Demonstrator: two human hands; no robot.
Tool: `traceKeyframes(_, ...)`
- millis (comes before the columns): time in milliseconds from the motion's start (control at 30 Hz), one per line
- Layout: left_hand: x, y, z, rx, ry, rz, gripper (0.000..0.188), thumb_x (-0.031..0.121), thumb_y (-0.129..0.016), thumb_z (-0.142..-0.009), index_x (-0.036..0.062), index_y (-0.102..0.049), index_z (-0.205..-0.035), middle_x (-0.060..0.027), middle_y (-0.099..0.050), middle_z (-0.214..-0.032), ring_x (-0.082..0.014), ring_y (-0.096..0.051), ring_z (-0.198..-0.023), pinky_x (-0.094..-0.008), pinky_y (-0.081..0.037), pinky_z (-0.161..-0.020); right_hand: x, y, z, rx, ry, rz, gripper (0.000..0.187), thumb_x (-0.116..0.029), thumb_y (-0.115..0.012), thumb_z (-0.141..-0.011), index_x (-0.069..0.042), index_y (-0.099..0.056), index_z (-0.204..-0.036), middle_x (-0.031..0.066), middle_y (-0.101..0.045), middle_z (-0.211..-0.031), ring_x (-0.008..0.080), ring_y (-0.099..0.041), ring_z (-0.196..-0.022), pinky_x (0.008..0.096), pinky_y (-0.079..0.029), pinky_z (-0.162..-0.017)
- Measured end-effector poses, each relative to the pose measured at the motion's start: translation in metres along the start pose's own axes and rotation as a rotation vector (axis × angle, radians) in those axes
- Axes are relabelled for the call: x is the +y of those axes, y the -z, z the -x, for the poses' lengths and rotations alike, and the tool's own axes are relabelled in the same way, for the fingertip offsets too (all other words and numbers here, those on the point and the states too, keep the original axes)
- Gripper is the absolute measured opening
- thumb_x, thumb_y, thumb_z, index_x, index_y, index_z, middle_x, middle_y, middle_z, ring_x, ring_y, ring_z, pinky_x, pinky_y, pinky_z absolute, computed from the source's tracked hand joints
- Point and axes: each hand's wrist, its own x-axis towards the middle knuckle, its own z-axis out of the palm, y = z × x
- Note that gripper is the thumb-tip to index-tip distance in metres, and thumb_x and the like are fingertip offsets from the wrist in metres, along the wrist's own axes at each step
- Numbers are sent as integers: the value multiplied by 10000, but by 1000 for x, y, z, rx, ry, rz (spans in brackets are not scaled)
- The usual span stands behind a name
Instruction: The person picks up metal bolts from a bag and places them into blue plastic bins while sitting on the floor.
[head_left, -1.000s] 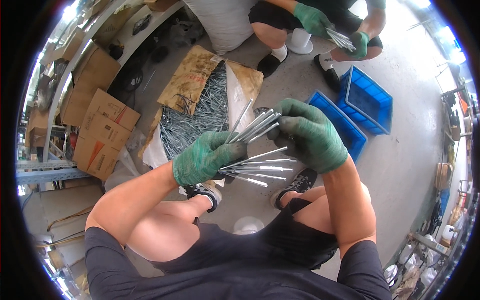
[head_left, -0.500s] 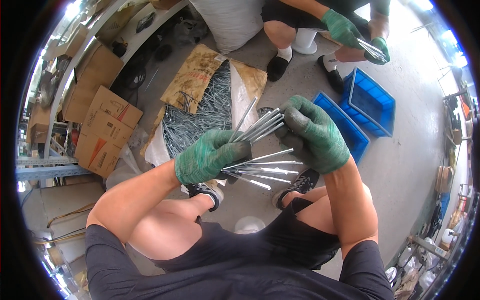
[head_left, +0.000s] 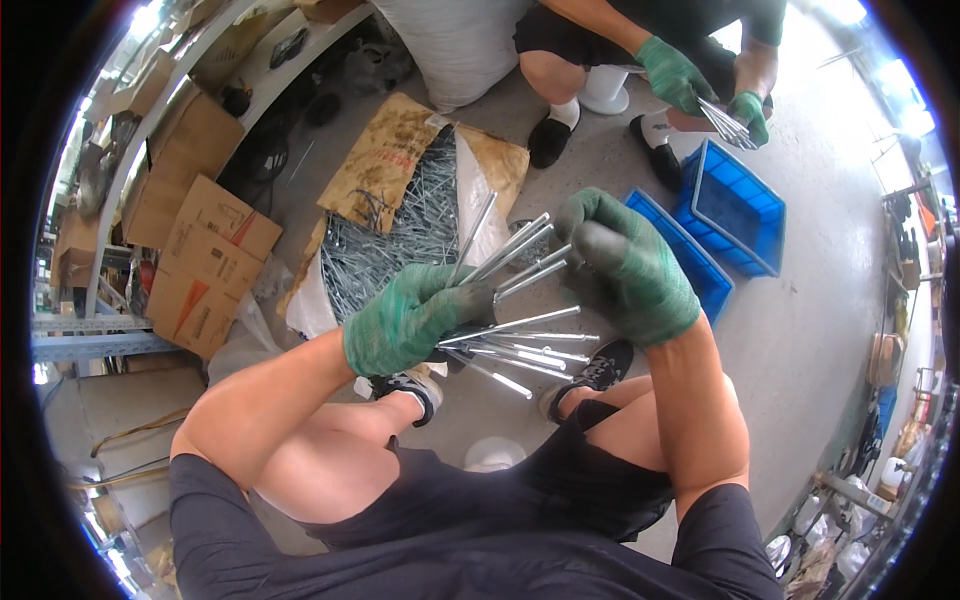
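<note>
My left hand (head_left: pixel 415 312), in a green glove with dark fingertips, is closed round a bundle of thin silver metal rods (head_left: pixel 530 350). The rods fan out in several directions, some up, others to the right. My right hand (head_left: pixel 635 270), gloved alike, is curled at the upper right of the bundle, its thumb and fingertips at the end of a metal rod (head_left: pixel 535 277). The grip there is partly hidden by its own fingers. Beyond my left hand lies an opened sack (head_left: pixel 375 150) filled with loose metal rods (head_left: pixel 390 250).
Two blue plastic crates (head_left: pixel 735 205) (head_left: pixel 685 255) stand on the floor at right. Across from me a co-worker in green gloves (head_left: pixel 672 75) squats, holding similar rods (head_left: pixel 725 122). A white sack (head_left: pixel 455 50) stands at the back; cardboard boxes (head_left: pixel 210 265) and shelving (head_left: pixel 100 345) line the left.
The rods between my hands have spread, with a gap opening in the upper group near my right fingertips. The co-worker's hands and rods have moved slightly down and left.
</note>
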Motion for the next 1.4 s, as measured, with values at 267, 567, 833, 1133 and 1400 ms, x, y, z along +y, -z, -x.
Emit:
traceKeyframes(267, -3, 2, 0, -24, 42, 28, 431, 432, -565, -1037, 27, -680, -940, -22, -634, -743, -99, -604, -656, -277, -489, -587, -11, 5, 7, 28, 6, 82, 219, -115, -583, -983, -39, -658, -1174, 32, -669, -966, 57, -601, -736, 170, -480, -622)
traceKeyframes(567, -4, -1, -3, -12, 55, 8, 460, 454, -563, -1039, 21, -687, -949, -20, -632, -745, -96, -590, -645, -275, -479, -577, -15, 2, 3, 29, -6, 154, 264, -135, -619, -988, -22, -657, -1224, 26, -659, -953, 50, -591, -733, 158, -470, -638)
traceKeyframes(833, -3, -1, -4, -49, 76, 47, 422, 426, -578, -1039, 30, -692, -945, 5, -629, -756, -80, -576, -673, -267, -475, -600, -12, 1, 5, -3, -88, 38, 243, -68, -700, -926, -45, -696, -1169, 47, -658, -956, 109, -619, -773, 219, -505, -678)
traceKeyframes(1133, 2, -1, -4, -64, 74, 54, 372, 385, -582, -1044, 34, -688, -976, 20, -611, -773, -71, -557, -714, -271, -474, -627, -3, 3, 1, -37, -97, -91, 304, -97, -695, -888, -44, -634, -1181, 61, -646, -983, 130, -629, -820, 244, -517, -677)
traceKeyframes(1400, -12, 0, -4, -60, 23, 30, 381, 384, -583, -1045, 20, -695, -1030, 27, -622, -799, -71, -556, -749, -280, -483, -657, 10, -7, -2, -149, -162, -287, 367, -212, -671, -874, -44, -580, -1187, 41, -631, -935, 109, -612, -791, 228, -491, -623)
